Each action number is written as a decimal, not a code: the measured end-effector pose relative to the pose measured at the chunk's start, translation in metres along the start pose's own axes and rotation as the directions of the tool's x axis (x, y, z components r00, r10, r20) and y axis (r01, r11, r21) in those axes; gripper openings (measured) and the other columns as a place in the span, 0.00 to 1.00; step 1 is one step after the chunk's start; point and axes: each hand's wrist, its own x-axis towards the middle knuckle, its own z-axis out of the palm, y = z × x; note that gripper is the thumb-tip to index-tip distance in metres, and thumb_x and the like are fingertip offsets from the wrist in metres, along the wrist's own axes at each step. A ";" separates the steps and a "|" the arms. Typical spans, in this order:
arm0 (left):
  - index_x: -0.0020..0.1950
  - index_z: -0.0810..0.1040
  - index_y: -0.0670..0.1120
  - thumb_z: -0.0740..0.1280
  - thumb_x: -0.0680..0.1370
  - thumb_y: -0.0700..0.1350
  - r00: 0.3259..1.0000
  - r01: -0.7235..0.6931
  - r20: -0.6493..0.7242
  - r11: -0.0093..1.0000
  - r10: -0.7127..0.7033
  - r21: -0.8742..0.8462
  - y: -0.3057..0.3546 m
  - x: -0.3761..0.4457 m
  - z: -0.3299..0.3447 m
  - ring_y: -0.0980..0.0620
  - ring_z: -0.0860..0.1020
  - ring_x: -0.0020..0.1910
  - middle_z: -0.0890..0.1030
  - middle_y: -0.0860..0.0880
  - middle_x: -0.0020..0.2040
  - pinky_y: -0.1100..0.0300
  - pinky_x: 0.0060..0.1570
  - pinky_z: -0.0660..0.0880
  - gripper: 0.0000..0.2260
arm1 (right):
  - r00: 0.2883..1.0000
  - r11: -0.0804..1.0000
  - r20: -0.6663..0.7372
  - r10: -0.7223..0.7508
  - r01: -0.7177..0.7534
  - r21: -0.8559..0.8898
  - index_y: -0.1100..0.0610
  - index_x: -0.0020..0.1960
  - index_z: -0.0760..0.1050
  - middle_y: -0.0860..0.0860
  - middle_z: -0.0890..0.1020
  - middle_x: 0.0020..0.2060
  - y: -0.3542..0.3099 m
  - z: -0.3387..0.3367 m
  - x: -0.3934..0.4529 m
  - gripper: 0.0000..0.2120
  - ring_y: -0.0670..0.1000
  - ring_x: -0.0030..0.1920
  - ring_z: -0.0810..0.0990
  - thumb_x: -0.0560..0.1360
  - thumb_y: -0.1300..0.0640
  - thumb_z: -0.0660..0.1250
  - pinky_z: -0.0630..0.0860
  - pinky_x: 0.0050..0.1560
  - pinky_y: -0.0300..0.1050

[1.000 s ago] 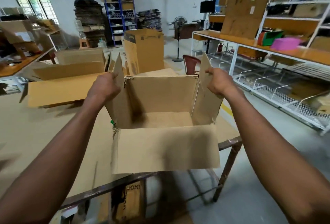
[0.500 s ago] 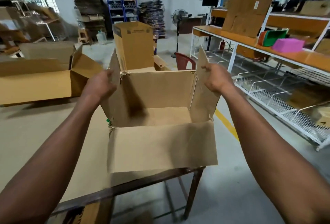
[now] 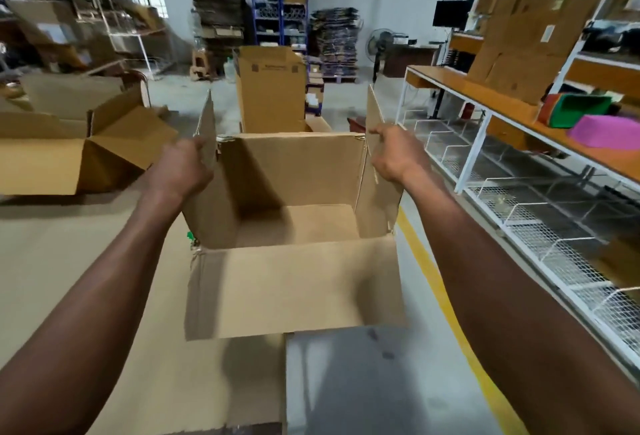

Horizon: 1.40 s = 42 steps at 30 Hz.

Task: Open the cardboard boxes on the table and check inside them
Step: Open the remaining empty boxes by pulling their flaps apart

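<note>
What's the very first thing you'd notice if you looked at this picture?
A big open cardboard box sits in the middle, at the table's near corner, and nothing shows inside it. The left hand and right hand each grip a side flap, holding it upright. Further left on the table lies another opened box.

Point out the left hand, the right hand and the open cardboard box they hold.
left hand (image 3: 180, 171), head view, back of the hand.
right hand (image 3: 394, 154), head view, back of the hand.
open cardboard box (image 3: 294, 292), head view, near flap.
</note>
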 end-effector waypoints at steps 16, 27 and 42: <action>0.72 0.74 0.45 0.64 0.76 0.36 0.963 0.261 -0.069 0.965 -0.259 0.025 0.156 0.100 0.128 0.35 0.80 0.58 0.80 0.36 0.62 0.42 0.57 0.79 0.24 | 0.977 0.986 0.144 -0.156 0.145 0.083 0.42 0.71 0.73 0.54 0.76 0.68 0.155 0.007 0.249 0.28 0.61 0.64 0.76 0.77 0.65 0.61 0.76 0.61 0.55; 0.78 0.68 0.46 0.64 0.78 0.33 0.932 0.343 -0.111 0.938 -0.345 -0.044 0.142 0.325 0.181 0.41 0.78 0.62 0.77 0.39 0.68 0.49 0.59 0.78 0.28 | 0.929 0.951 0.228 -0.290 0.253 0.179 0.45 0.73 0.72 0.50 0.79 0.66 0.117 0.126 0.499 0.29 0.56 0.59 0.79 0.77 0.67 0.60 0.77 0.57 0.51; 0.79 0.66 0.48 0.64 0.80 0.37 0.820 0.486 -0.332 0.874 -0.467 -0.030 0.114 0.624 0.240 0.39 0.77 0.63 0.74 0.38 0.71 0.48 0.58 0.77 0.27 | 0.859 0.849 0.145 -0.492 0.436 0.299 0.42 0.70 0.73 0.49 0.77 0.67 0.000 0.293 0.828 0.28 0.55 0.62 0.78 0.77 0.66 0.63 0.79 0.59 0.58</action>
